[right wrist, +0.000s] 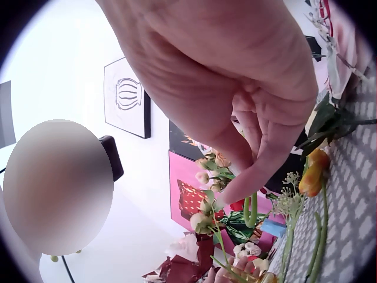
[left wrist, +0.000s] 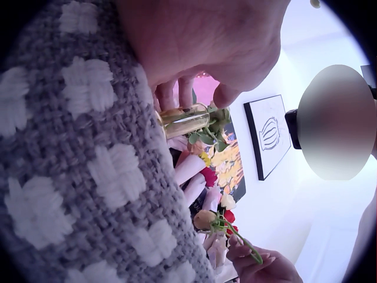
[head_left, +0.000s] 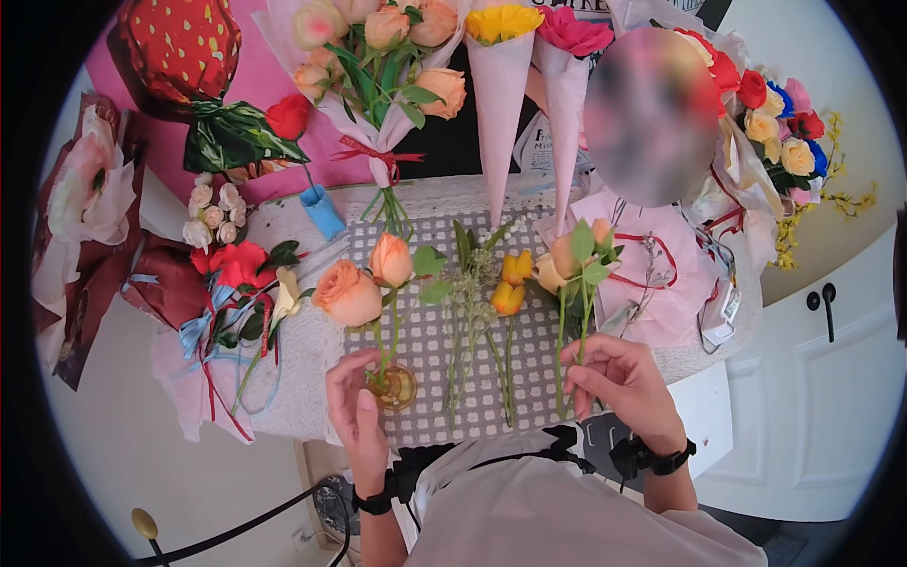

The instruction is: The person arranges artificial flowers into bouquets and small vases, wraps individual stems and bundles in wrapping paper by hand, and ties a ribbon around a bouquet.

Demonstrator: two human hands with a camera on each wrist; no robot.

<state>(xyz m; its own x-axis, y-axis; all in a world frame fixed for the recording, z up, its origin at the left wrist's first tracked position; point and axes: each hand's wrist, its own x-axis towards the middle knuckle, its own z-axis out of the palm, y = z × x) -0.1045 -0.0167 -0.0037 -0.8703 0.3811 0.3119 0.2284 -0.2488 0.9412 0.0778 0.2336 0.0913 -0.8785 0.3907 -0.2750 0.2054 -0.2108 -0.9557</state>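
At the near left of the cloth, my left hand (head_left: 359,416) stands beside a small amber glass vase (head_left: 395,389), its relaxed fingers right at the glass in the left wrist view. Two peach roses (head_left: 348,293) stand in that vase (left wrist: 185,121). My right hand (head_left: 619,378) pinches the green stem (head_left: 584,326) of a peach rose between thumb and fingers, its bloom (head_left: 565,253) tilted up. The bent stem (right wrist: 251,209) shows below the fingertips in the right wrist view. Yellow-orange tulips (head_left: 510,283) and white-flowered sprigs (head_left: 468,288) lie between the hands.
A checked grey cloth (head_left: 435,369) covers the middle of the table. Wrapped peach roses (head_left: 387,123) and two paper cones (head_left: 501,104) stand behind. Red flowers with ribbons (head_left: 241,269) lie at left. Pink wrapping paper (head_left: 661,312) lies at right.
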